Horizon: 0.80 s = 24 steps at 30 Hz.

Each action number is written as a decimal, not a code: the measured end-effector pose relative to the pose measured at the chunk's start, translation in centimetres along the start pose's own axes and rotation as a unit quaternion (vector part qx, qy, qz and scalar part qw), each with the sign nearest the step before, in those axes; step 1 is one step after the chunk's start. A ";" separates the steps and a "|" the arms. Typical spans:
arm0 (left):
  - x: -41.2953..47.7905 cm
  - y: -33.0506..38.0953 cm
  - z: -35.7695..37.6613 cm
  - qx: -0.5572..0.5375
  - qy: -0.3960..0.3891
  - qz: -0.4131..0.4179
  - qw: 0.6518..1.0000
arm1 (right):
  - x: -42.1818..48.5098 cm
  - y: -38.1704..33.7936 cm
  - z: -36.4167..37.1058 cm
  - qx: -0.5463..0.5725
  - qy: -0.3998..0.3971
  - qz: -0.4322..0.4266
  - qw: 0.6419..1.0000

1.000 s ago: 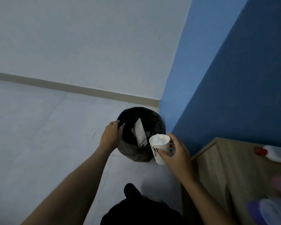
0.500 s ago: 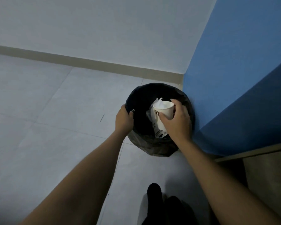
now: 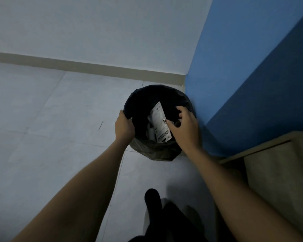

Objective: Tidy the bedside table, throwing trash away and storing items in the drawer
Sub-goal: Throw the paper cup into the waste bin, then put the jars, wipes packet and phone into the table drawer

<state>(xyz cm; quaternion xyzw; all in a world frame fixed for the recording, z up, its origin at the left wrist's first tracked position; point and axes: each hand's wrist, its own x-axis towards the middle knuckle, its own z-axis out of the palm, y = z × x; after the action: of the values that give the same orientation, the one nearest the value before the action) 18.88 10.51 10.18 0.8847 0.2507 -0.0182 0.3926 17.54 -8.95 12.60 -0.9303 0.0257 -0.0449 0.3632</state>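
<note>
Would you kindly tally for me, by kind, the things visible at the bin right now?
Hands: 2, left hand grips the rim, right hand over the opening
Black-lined bin: 1
White printed packet: 1
Wooden bedside table: 1
Total: 5

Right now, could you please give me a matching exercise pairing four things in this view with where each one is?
1 left hand
2 right hand
3 white packet
4 bedside table

A inside the bin
B at the view's right edge
C grips the bin's rim
D over the bin's mouth, holding nothing

Pairs: 1-C, 2-D, 3-A, 4-B.
</note>
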 end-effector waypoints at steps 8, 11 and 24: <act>-6.4 4.8 -4.7 0.013 -0.004 0.068 0.998 | -7.7 -1.4 -11.4 -0.006 0.066 0.008 0.998; -10.5 8.4 -5.7 0.009 -0.044 0.103 0.994 | -11.5 -1.6 -17.4 0.012 0.132 0.031 0.991; -32.7 17.1 -0.7 0.028 -0.271 0.217 0.937 | -33.2 5.8 -28.7 -0.127 0.316 0.059 0.938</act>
<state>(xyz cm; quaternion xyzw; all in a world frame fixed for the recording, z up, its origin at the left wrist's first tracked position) -1.97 -12.70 29.81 0.8899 -0.0640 -0.1787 0.4148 -18.47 -29.88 27.54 -0.9032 0.1999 -0.3115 0.2174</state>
